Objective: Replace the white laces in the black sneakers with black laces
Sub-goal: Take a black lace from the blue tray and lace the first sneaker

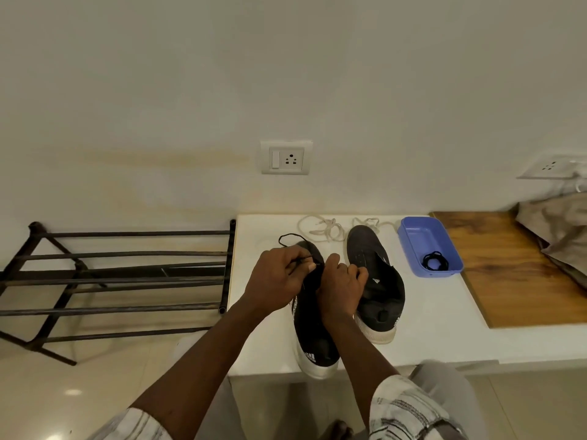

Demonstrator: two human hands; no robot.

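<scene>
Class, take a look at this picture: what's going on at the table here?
A person is threading a black lace into the nearer sneaker: the left hand pinches the lace while the right hand grips the shoe's upper. The other sneaker beside it shows no lace. Two white laces lie at the back of the white table, and a spare black lace sits coiled in the blue tray.

Our left sneaker [313, 331] and right sneaker [378, 281] are both black with white soles, black lace [292, 234] on the left one. Off-white laces [322, 230] at the white table's [428, 328] far edge, spare black lace [435, 261] in a periwinkle tray [422, 239].
</scene>
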